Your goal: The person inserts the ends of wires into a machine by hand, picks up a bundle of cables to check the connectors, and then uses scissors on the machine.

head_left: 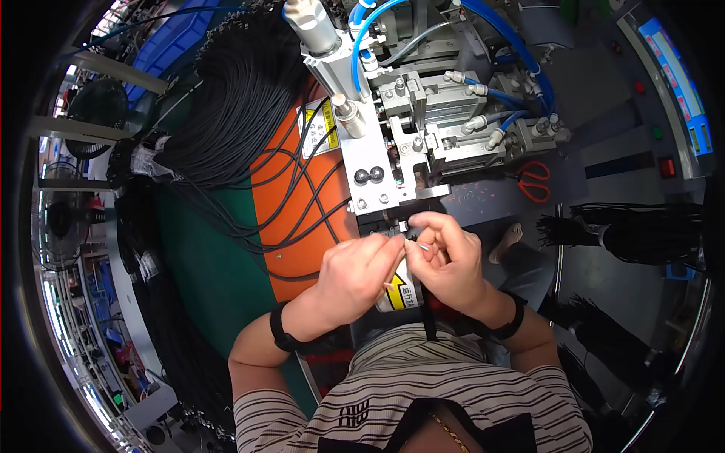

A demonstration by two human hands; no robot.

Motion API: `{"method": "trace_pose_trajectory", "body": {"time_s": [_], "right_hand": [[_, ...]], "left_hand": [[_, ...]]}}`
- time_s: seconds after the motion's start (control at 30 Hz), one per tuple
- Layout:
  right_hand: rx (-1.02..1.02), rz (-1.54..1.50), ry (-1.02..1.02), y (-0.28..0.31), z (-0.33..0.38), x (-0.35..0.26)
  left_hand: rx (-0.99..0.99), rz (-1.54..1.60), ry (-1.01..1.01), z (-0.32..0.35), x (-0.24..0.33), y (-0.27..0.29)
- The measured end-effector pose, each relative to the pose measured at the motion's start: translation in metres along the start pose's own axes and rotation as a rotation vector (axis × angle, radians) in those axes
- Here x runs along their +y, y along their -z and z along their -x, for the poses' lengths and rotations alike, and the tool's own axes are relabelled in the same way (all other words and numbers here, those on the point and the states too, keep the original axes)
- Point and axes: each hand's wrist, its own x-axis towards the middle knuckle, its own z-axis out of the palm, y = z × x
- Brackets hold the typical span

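Dark characters fill a yellow-and-white label (pixel 321 134) beside the machine (pixel 368 155) and an arrow sticker (pixel 408 296) on a pale part before it. Black letters mark the striped shirt (pixel 468 377); the blue screen's (pixel 674 83) lettering is too small.

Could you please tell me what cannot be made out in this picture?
Head view: whatever lies between the left hand and the right hand, mostly hidden by their fingers.
Head view: the far end of the machine, cut off by the top edge.
Head view: fine details on the screen, too small and slanted.

Cables (pixel 242 106) lie left of the machine (pixel 370 162) — scissors (pixel 535 182) right.
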Motion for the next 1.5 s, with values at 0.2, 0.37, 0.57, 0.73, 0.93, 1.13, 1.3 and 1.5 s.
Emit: {"method": "trace_pose_trajectory", "body": {"time_s": [0.2,0.37,0.57,0.73,0.93,1.13,1.3,1.5], "right_hand": [[0.030,-0.564,-0.216,0.000,-0.003,0.002],[0.010,-0.379,-0.100,0.003,-0.005,0.005],[-0.036,-0.488,-0.225,0.009,-0.006,0.010],[-0.121,-0.642,-0.430,0.018,-0.013,0.008],[-0.252,-0.721,-0.528,0.022,-0.018,0.011],[0.054,-0.538,-0.196,-0.010,-0.004,0.006],[0.158,0.019,0.195,-0.008,-0.011,-0.005],[0.012,-0.059,0.045,0.003,-0.018,0.002]], "left_hand": [[-0.030,0.321,0.273,-0.005,-0.005,0.005],[0.007,0.377,0.261,-0.002,-0.007,-0.001],[-0.023,0.317,0.282,-0.002,-0.005,0.000],[0.023,0.077,0.104,-0.002,-0.003,-0.003],[0.066,-0.112,-0.018,-0.001,-0.001,-0.002],[0.075,0.172,0.228,-0.001,0.000,-0.002],[0.084,-0.071,0.061,-0.003,-0.003,0.000],[0.030,-0.228,-0.011,-0.001,-0.002,-0.001]]}}
